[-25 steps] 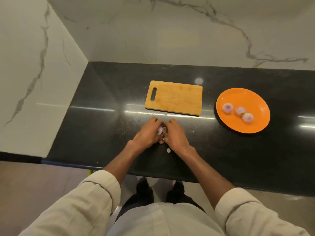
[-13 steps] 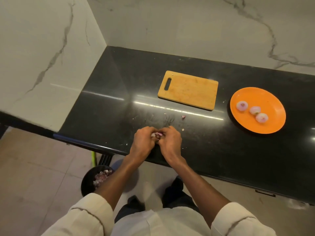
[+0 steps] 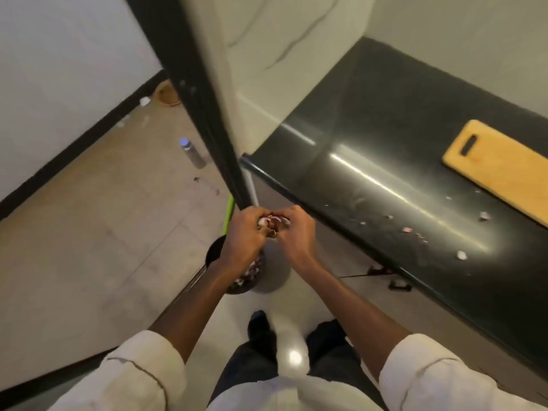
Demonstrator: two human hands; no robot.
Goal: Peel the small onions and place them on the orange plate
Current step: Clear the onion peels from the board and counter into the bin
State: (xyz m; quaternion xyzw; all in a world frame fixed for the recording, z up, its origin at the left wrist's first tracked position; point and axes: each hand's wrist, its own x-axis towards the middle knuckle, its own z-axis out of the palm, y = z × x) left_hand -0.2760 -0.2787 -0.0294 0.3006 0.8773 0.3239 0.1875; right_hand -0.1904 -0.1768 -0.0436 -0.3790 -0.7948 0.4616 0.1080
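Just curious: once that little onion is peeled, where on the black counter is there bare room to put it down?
Bare stretch of counter between the wall corner and the cutting board. Crowded: peel scraps litter the front edge below the board.

Black counter (image 3: 385,149), tan board (image 3: 504,170), perhaps purplish onion (image 3: 271,222).

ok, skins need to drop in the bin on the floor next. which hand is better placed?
Left, probably. The left hand hangs directly over the black bin, while the right hand sits off to the counter side. Both pinch the onion.
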